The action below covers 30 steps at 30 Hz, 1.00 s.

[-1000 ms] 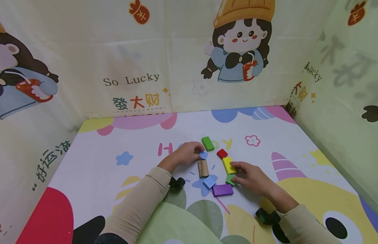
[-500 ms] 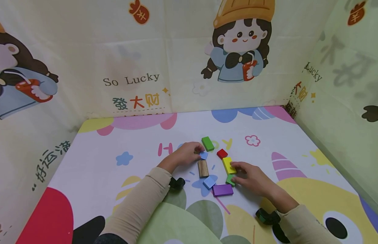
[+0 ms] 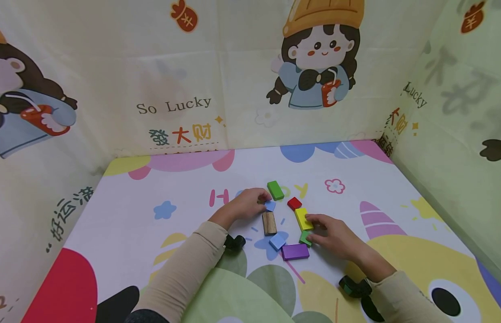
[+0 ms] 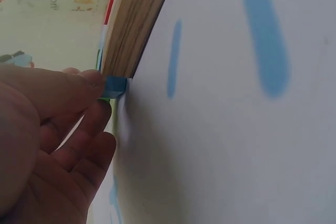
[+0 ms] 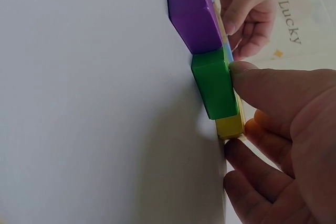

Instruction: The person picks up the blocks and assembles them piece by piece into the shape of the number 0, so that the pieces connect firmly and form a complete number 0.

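Note:
In the head view, small wooden blocks lie in a rough ring on the table. At its left side my left hand [image 3: 249,202] pinches a small blue block [image 4: 114,86] between thumb and fingers, right against the end of a wood-grain block [image 3: 269,223]. Across from it, my right hand [image 3: 332,233] has its thumb on a small green block [image 5: 215,85] and its other fingertips at the yellow block [image 3: 303,219]. A purple block [image 3: 295,252] adjoins the green one at the near side. Another blue block [image 3: 277,242] sits between the purple and wood-grain blocks.
Beyond the left hand lies a longer green block [image 3: 275,190], and a red block [image 3: 294,203] meets the yellow one's far end. A cartoon-patterned cloth covers the table [image 3: 194,184]. Printed cloth walls [image 3: 246,80] rise behind and at both sides.

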{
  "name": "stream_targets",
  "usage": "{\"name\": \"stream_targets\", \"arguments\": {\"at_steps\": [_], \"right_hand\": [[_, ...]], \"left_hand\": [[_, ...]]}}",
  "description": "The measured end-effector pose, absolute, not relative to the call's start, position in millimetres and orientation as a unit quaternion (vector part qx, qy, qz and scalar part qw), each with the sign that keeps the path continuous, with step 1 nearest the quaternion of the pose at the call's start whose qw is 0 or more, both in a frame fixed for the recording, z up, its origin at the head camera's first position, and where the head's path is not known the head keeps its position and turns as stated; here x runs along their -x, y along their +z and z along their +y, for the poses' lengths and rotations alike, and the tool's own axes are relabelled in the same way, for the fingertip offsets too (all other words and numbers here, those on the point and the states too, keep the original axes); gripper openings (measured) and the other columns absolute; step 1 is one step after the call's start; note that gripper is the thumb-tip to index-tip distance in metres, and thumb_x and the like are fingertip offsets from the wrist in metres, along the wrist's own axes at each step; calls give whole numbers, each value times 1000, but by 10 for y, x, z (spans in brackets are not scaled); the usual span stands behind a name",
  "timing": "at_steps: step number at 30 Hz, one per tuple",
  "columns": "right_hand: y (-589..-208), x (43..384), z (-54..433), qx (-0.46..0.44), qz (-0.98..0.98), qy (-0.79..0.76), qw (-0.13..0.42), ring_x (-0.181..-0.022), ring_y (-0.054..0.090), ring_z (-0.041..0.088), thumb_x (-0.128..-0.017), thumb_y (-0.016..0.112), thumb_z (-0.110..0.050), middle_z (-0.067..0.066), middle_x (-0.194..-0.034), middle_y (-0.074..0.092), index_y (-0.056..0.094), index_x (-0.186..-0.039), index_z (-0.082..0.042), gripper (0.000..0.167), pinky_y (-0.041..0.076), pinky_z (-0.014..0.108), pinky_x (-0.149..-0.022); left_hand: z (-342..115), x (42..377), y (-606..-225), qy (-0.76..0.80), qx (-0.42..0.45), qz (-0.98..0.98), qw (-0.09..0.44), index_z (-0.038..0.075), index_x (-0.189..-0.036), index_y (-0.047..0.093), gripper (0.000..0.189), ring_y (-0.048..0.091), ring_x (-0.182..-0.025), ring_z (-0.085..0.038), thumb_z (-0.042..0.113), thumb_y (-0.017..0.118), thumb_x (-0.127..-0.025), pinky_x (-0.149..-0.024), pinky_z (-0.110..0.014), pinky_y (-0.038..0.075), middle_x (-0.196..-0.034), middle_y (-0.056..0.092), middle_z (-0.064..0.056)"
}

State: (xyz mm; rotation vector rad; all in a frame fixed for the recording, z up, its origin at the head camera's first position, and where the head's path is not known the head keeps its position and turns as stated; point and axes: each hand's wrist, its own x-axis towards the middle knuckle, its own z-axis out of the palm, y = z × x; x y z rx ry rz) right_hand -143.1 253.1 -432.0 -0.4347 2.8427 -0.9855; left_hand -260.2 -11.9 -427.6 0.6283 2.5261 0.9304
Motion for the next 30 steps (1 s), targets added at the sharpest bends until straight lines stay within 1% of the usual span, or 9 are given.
{"name": "stream_targets", "arguments": {"at_steps": [11,20,24,30], "right_hand": [[-4322,1440,2528,136,937,-318,54,-122,57,36,-90,76,-20,15,-136,59,57,-136,-2,53,45,53,-99],[-4339,1447,2542,134,936,-322,57,-123,56,37,-90,76,-19,15,-137,58,57,-136,-3,52,45,53,-100],[-4344,1447,2540,137,935,-323,58,-122,56,37,-89,76,-21,15,-137,59,57,-135,-3,53,45,53,-99],[-4340,1447,2542,134,936,-319,57,-122,56,36,-89,76,-19,15,-137,58,58,-135,-3,52,45,53,-100]], "left_hand": [[-138,2575,-4222,322,-219,903,180,14,-127,62,32,53,-121,-22,13,68,-96,-101,-38,45,-128,60,-4],[-101,2508,-4110,324,-256,896,162,10,-131,60,37,53,-124,-22,15,68,-95,-102,-37,45,-130,60,-4],[-92,2447,-4071,331,-258,894,158,10,-131,60,38,52,-125,-21,16,70,-95,-101,-36,46,-130,59,-3],[-88,2341,-4056,337,-259,892,156,10,-133,60,43,52,-124,-22,20,73,-93,-100,-37,47,-131,59,-4]]}}
